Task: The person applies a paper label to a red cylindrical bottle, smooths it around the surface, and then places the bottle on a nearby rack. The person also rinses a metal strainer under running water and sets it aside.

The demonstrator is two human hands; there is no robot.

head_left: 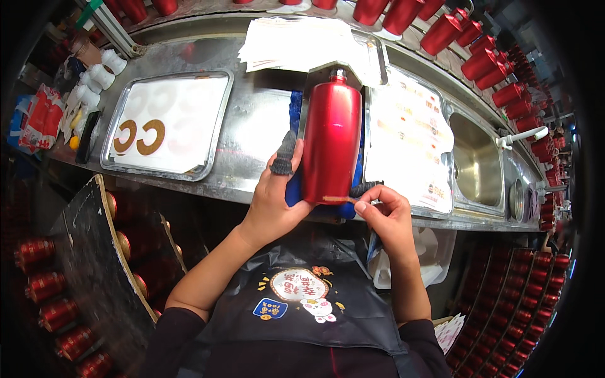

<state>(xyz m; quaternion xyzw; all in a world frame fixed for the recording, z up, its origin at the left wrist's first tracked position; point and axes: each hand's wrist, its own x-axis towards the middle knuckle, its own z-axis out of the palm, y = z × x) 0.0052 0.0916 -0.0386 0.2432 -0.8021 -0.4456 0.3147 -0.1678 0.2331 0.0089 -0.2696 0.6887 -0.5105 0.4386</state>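
A glossy red bottle (333, 138) lies in front of me, its silver threaded neck (338, 74) pointing away and its base toward me. Along its left side, my left hand (276, 205) grips it, thumb by the base and a black finger cover (283, 157) on one finger. My right hand (387, 214) is at the base's right corner, thumb and forefinger pinched on the end of a thin gold strip (337, 199) that runs along the bottle's lower edge. Another black finger cover (365, 188) shows on that hand. Blue material (295, 116) lies under the bottle.
On the left, a metal tray (217, 148) holds a white sheet with gold C-shaped decals (150, 137). Right of the bottle, another tray (449, 208) carries printed decal sheets (409, 145), beside a sink (476, 160) with a tap (523, 135). Red bottles (441, 34) line the back; racks flank me.
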